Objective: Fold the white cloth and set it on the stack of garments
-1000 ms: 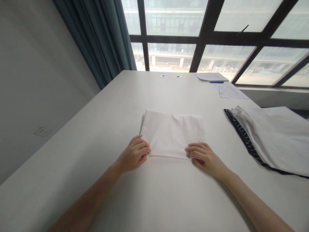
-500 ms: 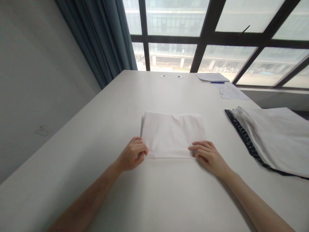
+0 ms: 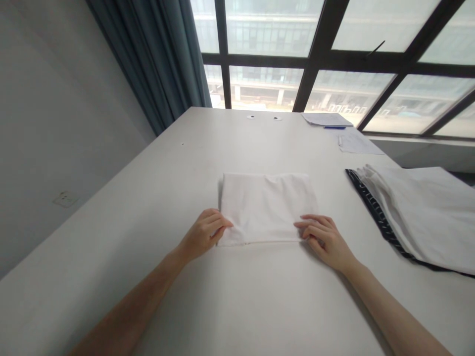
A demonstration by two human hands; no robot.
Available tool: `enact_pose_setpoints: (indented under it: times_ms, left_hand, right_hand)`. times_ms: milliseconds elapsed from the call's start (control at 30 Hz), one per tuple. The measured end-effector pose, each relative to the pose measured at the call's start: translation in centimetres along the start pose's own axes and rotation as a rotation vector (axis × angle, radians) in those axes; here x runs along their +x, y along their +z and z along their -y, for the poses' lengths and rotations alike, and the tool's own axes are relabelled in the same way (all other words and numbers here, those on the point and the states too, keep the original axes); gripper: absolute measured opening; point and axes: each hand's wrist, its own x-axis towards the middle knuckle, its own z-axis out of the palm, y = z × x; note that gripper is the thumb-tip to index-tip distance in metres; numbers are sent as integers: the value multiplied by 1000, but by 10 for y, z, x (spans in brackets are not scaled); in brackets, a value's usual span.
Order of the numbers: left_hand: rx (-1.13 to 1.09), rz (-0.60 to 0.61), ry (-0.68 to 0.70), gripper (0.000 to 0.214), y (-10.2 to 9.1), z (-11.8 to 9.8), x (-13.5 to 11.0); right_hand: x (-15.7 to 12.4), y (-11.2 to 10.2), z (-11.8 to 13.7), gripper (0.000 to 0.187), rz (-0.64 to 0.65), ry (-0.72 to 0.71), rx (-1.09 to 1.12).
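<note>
A white cloth (image 3: 267,210) was spread between the two hands, flat on the white table (image 3: 260,301). It looked as if it had been folded into a neat box shape, but how many layers there were could not be told. The side nearest the arms was laid nearly straight. By this, most of the shaping seemed to be done. A few soft bumps were left in the middle and along the far side, so some smoothing seemed to be left. A thin dark strip was seen just past the left hand (image 3: 206,230), along the cloth's edge; it could have been a shadow.

The left thumb and fingers were brought close together over the near left corner. Whether any cloth was pinched there could not be told. The right hand (image 3: 323,241) was kept loose, with its fingers bent and a bit apart, and its fingertips were laid on the near right corner. No tight hold was seen there.

Well to the right of the right hand, a pile of white cloth (image 3: 426,207) was left untouched, with a black striped thing (image 3: 370,202) under it. Far beyond the right hand, papers (image 3: 326,119) and a blue pen (image 3: 334,127) were seen.
</note>
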Motion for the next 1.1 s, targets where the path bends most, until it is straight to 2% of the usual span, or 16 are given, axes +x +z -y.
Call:
enact_pose_setpoints:
  times_ms: [233,367,433,733,933,1100]
  left_hand:
    - [-5,-3,8,18,0,1,-1]
    - [4,7,27,18,1,0,0]
    - [11,11,36,19,1,0,0]
    - [9,16,35,22,0,-1,0]
    - [21,32,23,26,0,-2,-1]
    - [26,15,27,28,0,-1,-1]
  right_hand:
    - [1,-1,1,18,-33,-21,-21]
    - [1,0,2,34,-123,-71,-69]
    - [1,1,3,35,-148,-90,-86]
    - [2,6,0,25,-21,17,-100]
    - [2,5,1,27,5,30,-121]
    - [3,6,2,35,56,20,-149]
